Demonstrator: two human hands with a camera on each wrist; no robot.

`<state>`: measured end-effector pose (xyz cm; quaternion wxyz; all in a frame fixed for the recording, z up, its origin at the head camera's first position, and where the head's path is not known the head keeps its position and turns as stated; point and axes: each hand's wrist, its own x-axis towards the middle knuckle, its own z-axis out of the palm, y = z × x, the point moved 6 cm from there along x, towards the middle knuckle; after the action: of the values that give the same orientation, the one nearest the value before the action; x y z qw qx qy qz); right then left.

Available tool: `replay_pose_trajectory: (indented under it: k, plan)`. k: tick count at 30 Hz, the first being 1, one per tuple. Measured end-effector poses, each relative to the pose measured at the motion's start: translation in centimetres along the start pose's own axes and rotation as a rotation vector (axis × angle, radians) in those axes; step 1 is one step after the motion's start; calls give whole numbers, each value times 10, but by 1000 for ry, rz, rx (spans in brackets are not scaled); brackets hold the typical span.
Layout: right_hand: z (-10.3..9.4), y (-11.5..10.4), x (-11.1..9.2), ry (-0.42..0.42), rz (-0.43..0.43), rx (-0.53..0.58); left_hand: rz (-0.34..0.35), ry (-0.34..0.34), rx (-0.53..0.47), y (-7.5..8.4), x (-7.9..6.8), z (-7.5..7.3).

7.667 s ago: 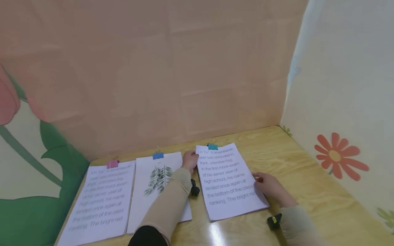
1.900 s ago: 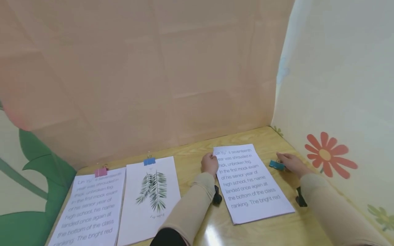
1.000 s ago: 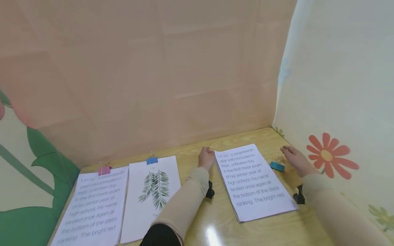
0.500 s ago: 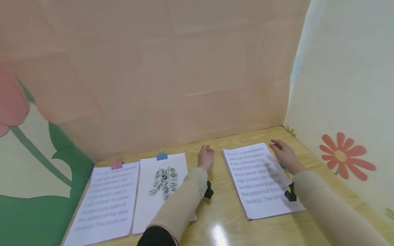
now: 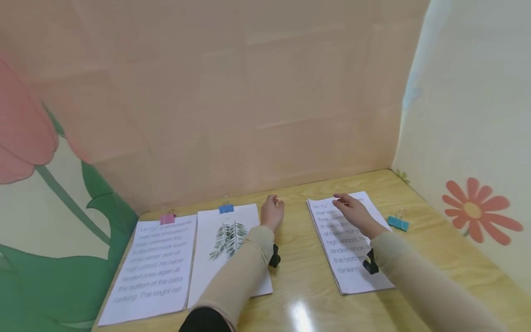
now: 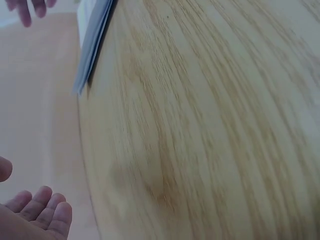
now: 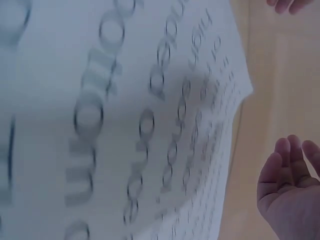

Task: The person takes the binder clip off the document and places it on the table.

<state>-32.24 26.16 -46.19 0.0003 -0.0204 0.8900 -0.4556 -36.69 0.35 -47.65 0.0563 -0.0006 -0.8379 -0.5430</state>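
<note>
Left hand [image 5: 272,213] relaxed, holds nothing. Right of it, printed paper stack [image 5: 338,251] lies on wood-grain table [image 5: 296,269]: probably light, floppy, sheets likely to slide; best taken by both side edges. Right hand [image 5: 352,212], fingers loose, grips nothing, hovers over stack's far part. Teal binder clip [image 5: 398,223] lies just right.

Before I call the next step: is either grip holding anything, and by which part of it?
Nothing is held: the left grip and right grip are both empty. The teal clip lies on the table.
</note>
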Motion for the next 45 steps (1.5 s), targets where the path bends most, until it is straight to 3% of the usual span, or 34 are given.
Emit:
replay_pose_trajectory:
  k: [6,13,23,35,40,45]
  plan:
    - [28,-13,8,-18,-42,31,-5,-9,31,-3,6,-13]
    - [63,-17,9,-47,-74,93,-60,-82,22,-14,3,-21]
    - [88,-25,9,-95,-70,86,57,-150,146,-8,-7,-27]
    - [115,-42,11,-159,-136,139,146,-114,298,-12,-11,-53]
    - [127,-50,10,-198,-123,190,143,-94,326,-28,-11,-69]
    - [141,-58,5,-260,-118,227,78,-73,294,-46,-17,-91]
